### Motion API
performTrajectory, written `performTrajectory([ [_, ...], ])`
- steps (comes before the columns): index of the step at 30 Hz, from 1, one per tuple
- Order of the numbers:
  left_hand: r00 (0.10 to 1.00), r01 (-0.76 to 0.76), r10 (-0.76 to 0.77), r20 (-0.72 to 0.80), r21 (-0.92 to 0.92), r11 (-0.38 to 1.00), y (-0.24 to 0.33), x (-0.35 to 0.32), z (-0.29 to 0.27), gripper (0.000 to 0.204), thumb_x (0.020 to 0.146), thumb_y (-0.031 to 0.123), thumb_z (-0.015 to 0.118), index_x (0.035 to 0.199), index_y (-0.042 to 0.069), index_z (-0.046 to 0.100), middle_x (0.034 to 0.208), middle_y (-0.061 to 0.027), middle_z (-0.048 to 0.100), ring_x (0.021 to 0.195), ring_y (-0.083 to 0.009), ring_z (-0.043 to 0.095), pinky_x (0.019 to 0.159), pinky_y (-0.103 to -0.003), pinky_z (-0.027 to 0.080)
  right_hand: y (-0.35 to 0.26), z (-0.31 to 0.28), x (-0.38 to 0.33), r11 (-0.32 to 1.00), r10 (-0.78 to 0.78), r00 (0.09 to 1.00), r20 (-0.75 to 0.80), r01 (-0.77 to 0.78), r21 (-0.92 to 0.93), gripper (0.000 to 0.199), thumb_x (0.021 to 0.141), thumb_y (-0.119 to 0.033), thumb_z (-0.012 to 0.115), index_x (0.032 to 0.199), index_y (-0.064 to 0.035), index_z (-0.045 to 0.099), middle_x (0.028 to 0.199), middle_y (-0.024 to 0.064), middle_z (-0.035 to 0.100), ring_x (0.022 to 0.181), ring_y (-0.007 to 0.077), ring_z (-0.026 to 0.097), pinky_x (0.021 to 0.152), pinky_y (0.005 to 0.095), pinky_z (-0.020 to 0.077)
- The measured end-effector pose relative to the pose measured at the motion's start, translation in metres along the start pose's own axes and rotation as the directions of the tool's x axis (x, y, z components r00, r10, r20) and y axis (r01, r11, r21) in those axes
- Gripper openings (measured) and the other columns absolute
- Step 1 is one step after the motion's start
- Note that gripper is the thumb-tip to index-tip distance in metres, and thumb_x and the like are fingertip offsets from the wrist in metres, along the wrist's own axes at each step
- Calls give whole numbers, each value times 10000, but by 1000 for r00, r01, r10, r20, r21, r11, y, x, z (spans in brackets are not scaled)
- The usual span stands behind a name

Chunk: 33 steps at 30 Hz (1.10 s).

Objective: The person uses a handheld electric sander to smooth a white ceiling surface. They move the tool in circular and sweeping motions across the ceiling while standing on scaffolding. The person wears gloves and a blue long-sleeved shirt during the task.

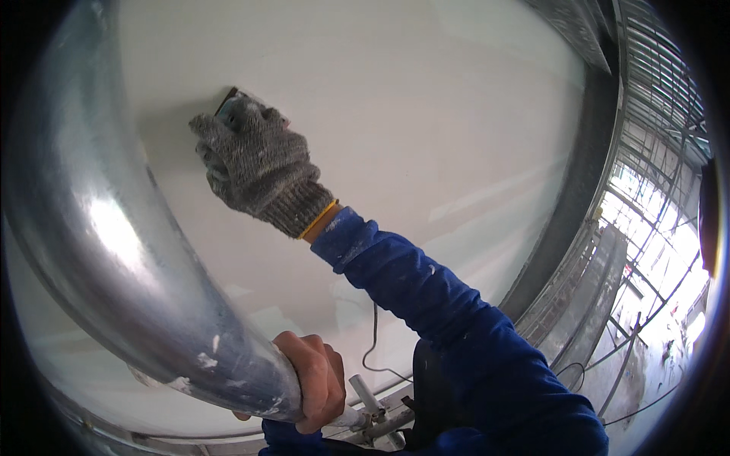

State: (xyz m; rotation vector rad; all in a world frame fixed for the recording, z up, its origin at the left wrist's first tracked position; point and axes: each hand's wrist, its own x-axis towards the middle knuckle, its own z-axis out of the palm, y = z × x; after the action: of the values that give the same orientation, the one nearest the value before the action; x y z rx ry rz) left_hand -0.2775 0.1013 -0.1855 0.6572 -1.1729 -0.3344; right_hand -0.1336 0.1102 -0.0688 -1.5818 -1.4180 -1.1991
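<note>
The metal pole (144,258) slants downward; right of its upper length, the gloved right hand (262,159) grips a mostly hidden flat hand tool (228,106), apparently flattened against the pale panel (411,137); round the pole's lower end, the bare left hand (315,376) wraps, likely for balance.

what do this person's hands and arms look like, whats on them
The right hand wears a grey knitted glove, ribbed at the wrist and edged in yellow. The right sleeve is blue, wrinkled and marked with pale smudges. The left hand is ungloved; the left sleeve, also blue, barely shows.
</note>
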Motion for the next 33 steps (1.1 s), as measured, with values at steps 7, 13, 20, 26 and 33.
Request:
performTrajectory([
  [7,998,23,-21,-55,38,999,2,8,6,442,803,361,750,975,-19,604,593,-117,572,428,-183,530,354,-258,343,62,-15,-21,960,-126,978,-168,77,-269,514,788,-298,670,1276,-208,535,1190,139,534,1059,318,568,789,441,565],
  [13,996,14,-10,-88,53,999,-2,8,14,274,956,240,597,922,-31,590,559,-94,550,402,-167,493,340,-258,312,117,-64,-28,950,147,959,-242,-205,-236,538,748,-346,720,1243,-221,551,1245,4,550,1052,290,567,817,444,570],
  [20,1000,7,-7,28,4,1000,-5,8,6,490,951,381,604,954,-106,549,558,-143,540,391,-207,499,325,-316,383,161,-100,-51,890,385,866,-320,-440,-119,657,714,-336,794,1283,-139,531,1200,75,558,1091,258,571,900,395,536],
  [26,998,-14,16,64,-31,999,-14,13,-2,515,903,410,653,932,-95,556,548,-143,544,402,-214,533,328,-316,395,123,-69,-41,966,105,952,-288,-166,-196,615,717,-343,779,1249,-152,537,1207,30,579,1101,273,540,848,403,552],
  [33,998,41,-43,56,30,999,1,11,1,506,867,392,700,980,-84,570,592,-174,581,430,-247,566,351,-340,419,19,4,-36,994,-14,975,-222,-10,-109,614,748,-349,734,1312,-235,518,1222,117,522,1063,351,564,739,465,579],
])
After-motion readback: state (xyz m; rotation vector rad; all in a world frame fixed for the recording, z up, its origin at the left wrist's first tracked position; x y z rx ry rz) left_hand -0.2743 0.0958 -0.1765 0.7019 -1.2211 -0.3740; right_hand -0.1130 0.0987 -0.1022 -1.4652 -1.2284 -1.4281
